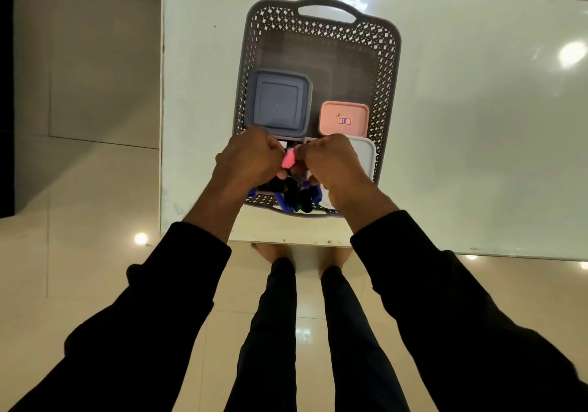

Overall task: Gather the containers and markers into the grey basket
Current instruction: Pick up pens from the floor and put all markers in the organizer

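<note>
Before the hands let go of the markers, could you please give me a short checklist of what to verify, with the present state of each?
1. Basket fully on the table: ok, though its near handle lies close to the near edge.
2. Blue container, pink container and white container inside the basket: ok.
3. Left hand and right hand over the basket: ok, both at its near end.
4. Markers inside the rim: cannot tell; their caps reach the near handle.
5. What the pink item between the hands is: cannot tell.
6. Nothing left out on the table: ok in this view.
</note>
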